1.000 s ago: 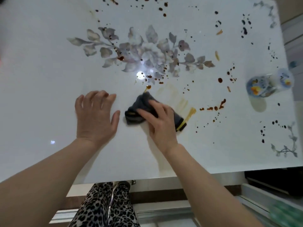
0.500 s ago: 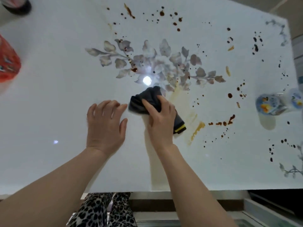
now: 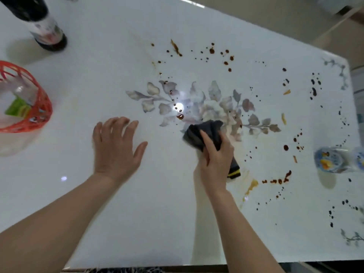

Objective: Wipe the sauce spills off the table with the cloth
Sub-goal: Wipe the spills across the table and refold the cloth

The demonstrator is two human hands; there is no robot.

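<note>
Nearest the front edge, the white surface [image 3: 157, 223] looks clean. The left hand [image 3: 116, 146] rests flat on it with its fingers straight and spread, holding nothing. If weight goes onto that palm on such a glossy top, it could slide. Just beyond, the right hand [image 3: 214, 160] has its fingers curled over a dark cloth [image 3: 204, 131], bunched tight and pressed down at the edge of the printed leaf pattern [image 3: 216, 107]. A wad like that touches only a narrow patch, so each pass will likely miss drops at its sides. Once it is soaked, it may drag sauce into a thin film instead of lifting it. The yellowish smear [image 3: 252, 185] beside the wrist suggests that kind of streaking, and the cloth's yellow-edged tail [image 3: 234, 173] lies close enough to pick it up and trail it. To the right, a line of brown drops [image 3: 275, 181] leads toward a small printed container [image 3: 332, 159]. A broad sweep at the spots around it could knock it over. Farther in, the dark drop [image 3: 180, 116] near the glare and others on the grey leaves are easily mistaken for the print and left behind. The far scatter of drops [image 3: 212, 50] calls for a long reach, and a forearm could then smudge the unwiped spots below it. The red basket [image 3: 29, 107] and dark bottle [image 3: 49, 34] stand well to the left, apart from the mess.
</note>
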